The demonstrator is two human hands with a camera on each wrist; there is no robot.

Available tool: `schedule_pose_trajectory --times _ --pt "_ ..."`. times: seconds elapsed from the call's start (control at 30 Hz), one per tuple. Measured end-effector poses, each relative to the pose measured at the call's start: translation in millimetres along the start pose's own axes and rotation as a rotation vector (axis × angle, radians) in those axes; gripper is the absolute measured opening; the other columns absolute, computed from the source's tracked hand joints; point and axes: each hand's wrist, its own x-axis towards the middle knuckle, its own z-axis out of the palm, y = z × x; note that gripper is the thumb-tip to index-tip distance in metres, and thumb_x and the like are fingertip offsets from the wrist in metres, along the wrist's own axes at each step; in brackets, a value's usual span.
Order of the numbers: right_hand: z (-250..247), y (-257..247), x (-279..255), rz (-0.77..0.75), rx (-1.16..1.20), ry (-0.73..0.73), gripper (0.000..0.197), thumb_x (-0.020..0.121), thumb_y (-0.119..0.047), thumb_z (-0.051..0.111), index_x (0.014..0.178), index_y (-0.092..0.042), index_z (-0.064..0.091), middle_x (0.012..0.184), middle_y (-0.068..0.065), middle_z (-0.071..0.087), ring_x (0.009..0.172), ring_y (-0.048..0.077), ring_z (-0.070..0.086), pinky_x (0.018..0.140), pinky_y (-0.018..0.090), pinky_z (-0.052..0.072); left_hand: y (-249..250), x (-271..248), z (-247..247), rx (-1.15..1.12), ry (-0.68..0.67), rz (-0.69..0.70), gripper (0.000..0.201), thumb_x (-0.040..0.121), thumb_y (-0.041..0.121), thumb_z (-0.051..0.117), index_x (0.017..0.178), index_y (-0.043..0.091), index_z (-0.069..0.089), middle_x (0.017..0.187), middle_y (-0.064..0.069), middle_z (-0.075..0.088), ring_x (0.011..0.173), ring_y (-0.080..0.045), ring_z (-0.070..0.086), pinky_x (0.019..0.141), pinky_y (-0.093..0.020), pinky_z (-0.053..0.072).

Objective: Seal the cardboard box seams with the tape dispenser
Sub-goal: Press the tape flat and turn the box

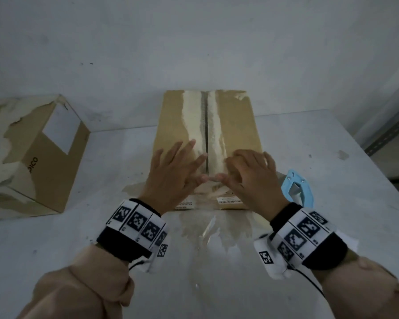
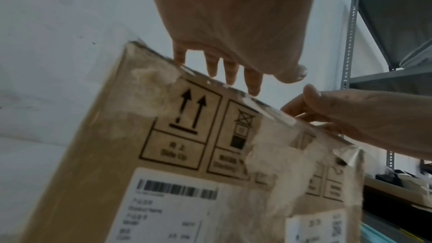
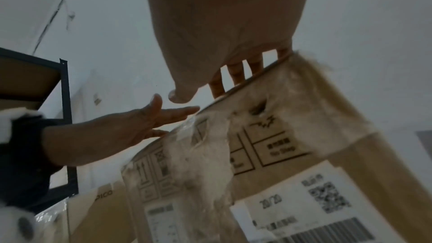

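Two cardboard boxes stand on the table (image 1: 332,226): a spare box (image 1: 39,157) far left, and the box (image 1: 235,125) at centre. On its near top, the left hand (image 1: 173,173) lies flat, fingers spread, and the right hand (image 1: 251,173) rests, fingers loosely bent, either side of the seam (image 1: 206,125). One blue tape dispenser (image 1: 297,192) lies just right of the box.

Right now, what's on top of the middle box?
Both hands lie on the box top: left hand flat beside the centre seam, right hand with fingers bent. Torn pale strips flank the seam. The near top edge under the hands is covered.
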Motion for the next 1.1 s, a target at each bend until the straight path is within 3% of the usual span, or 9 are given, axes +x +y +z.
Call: schedule_pose_trajectory --times 0.07,0.2,0.47,0.57,0.77,0.87,0.93,1.0,1.1 --pt "8 -5 5 -0.060 -0.062 0.001 0.071 0.087 -0.067 0.016 0.094 -0.015 0.064 0.105 0.009 0.063 0.101 0.030 0.058 0.089 0.037 0.026 -5 5 -2 -0.018 -0.087 0.039 0.092 0.075 0.069 -0.016 0.142 0.029 0.033 0.154 -0.001 0.025 0.142 -0.025 0.023 0.108 -0.055 0.023" --pt "17 -2 1 -0.123 -0.214 -0.012 0.063 0.093 -0.059 0.019 0.097 -0.013 0.063 0.105 0.013 0.065 0.099 0.032 0.061 0.084 0.042 0.035 -11 6 19 0.111 -0.105 0.048 0.073 0.093 0.056 -0.001 0.124 0.020 0.055 0.126 -0.004 0.062 0.112 -0.024 0.062 0.084 -0.048 0.050" --pt "16 11 -4 -0.211 -0.256 -0.069 0.051 0.095 -0.051 0.025 0.113 -0.014 0.057 0.115 0.013 0.066 0.105 0.030 0.062 0.085 0.041 0.049 -22 3 31 0.139 0.023 0.131 0.056 0.095 0.053 0.009 0.124 0.020 0.044 0.122 0.000 0.065 0.110 -0.018 0.063 0.088 -0.035 0.048" --pt "7 18 -4 -0.227 -0.173 -0.123 0.063 0.096 -0.050 0.019 0.114 -0.008 0.063 0.118 0.014 0.065 0.108 0.030 0.061 0.093 0.037 0.041 -33 -2 32 0.136 0.038 0.129 0.057 0.094 0.054 0.014 0.127 0.019 0.045 0.124 -0.001 0.064 0.112 -0.019 0.062 0.091 -0.035 0.041" --pt "-6 52 -21 -0.216 -0.014 -0.127 0.059 0.097 -0.046 0.026 0.125 -0.002 0.053 0.132 0.014 0.053 0.129 0.019 0.040 0.109 0.027 0.027 -70 -31 34 -0.031 0.067 0.026 0.061 0.094 0.053 0.012 0.139 0.018 0.035 0.144 -0.010 0.043 0.131 -0.029 0.043 0.092 -0.045 0.049" --pt "-12 64 -31 -0.154 0.092 -0.078 0.058 0.095 -0.049 0.029 0.129 -0.008 0.050 0.139 -0.002 0.044 0.135 -0.009 0.018 0.108 0.007 0.018 -70 -31 34 -0.219 0.149 0.012 0.057 0.092 0.042 0.039 0.144 0.023 0.024 0.153 0.000 0.014 0.140 -0.022 0.020 0.098 -0.046 0.044" --pt "-10 69 -33 -0.157 0.125 -0.046 0.046 0.092 -0.034 0.051 0.131 -0.011 0.048 0.143 -0.011 0.037 0.132 -0.014 0.020 0.104 0.001 0.019 -70 -30 34 -0.356 0.209 -0.023 0.062 0.089 0.024 0.054 0.140 0.022 0.020 0.151 0.007 0.000 0.139 -0.015 0.016 0.103 -0.038 0.037" --pt "-5 72 -33 -0.157 0.156 -0.028 0.057 0.076 -0.006 0.072 0.129 -0.009 0.051 0.143 -0.013 0.037 0.128 -0.018 0.022 0.101 -0.002 0.020 -72 -31 31 -0.414 0.226 -0.013 0.061 0.086 0.018 0.058 0.135 0.031 0.024 0.150 0.012 0.001 0.137 -0.008 0.016 0.106 -0.032 0.032" --pt "-11 73 -29 -0.165 0.199 -0.052 0.054 0.077 -0.003 0.066 0.129 -0.008 0.050 0.143 -0.025 0.030 0.125 -0.021 0.024 0.099 -0.004 0.020 -79 -31 23 -0.473 0.143 0.091 0.070 0.086 0.020 0.057 0.119 0.072 0.022 0.143 0.030 0.009 0.138 0.003 0.008 0.113 -0.027 0.024"
